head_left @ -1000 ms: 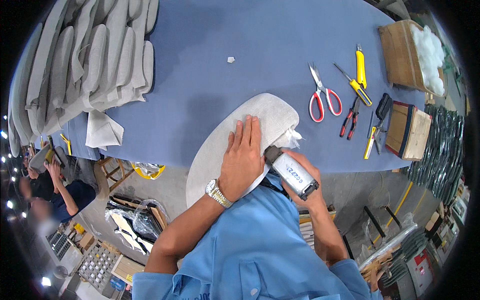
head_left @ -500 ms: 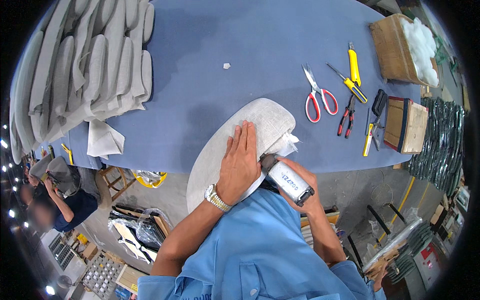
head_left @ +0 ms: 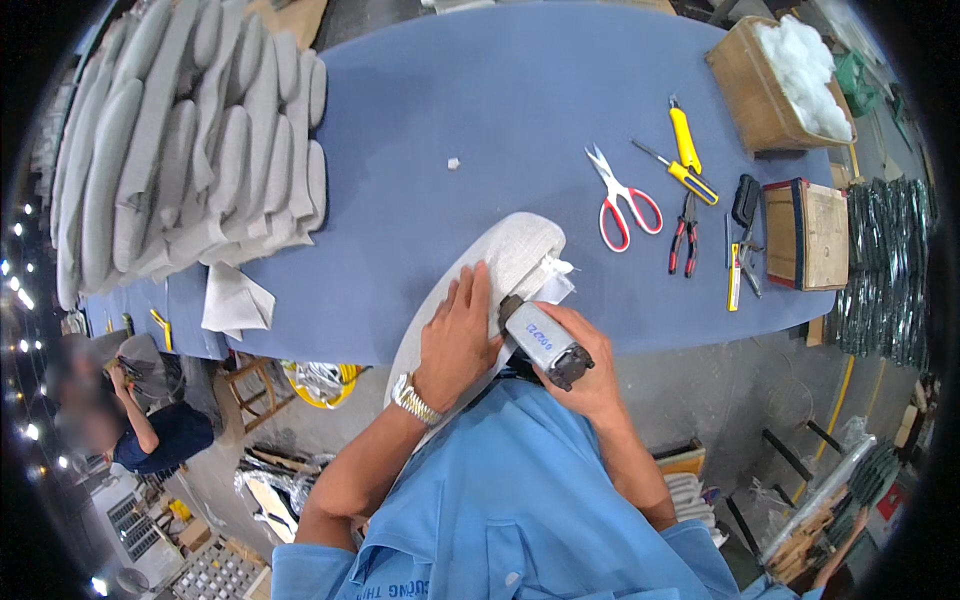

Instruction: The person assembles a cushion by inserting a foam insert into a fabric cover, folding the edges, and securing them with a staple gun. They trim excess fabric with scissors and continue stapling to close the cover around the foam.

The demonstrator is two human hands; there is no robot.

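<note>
A curved panel covered in pale grey fabric (head_left: 520,236) rests against the front of the blue-topped table and reaches back toward my body. My left hand (head_left: 457,340) lies on its fabric face, fingers stretched out and holding nothing. In my right hand (head_left: 592,372) is a staple gun (head_left: 540,335) with a grey body and a dark nose. Its nose is up against the panel's right edge, close to my left fingers; exact contact is hard to make out. White loose material (head_left: 554,282) sticks out of the panel's edge just beyond the nose.
On the table (head_left: 400,130) to the right lie red-handled scissors (head_left: 625,203), a screwdriver (head_left: 690,183), a yellow cutter (head_left: 684,138) and pliers (head_left: 684,240). Boxes (head_left: 810,235) stand at the right, one with white stuffing (head_left: 803,75). Grey padded pieces (head_left: 190,150) are piled left. Another person sits far left.
The whole view has shifted. The panel now shows a narrower face, as if tilted more on edge. The staple gun has turned slightly in my right hand, its nose still by the panel's edge.
</note>
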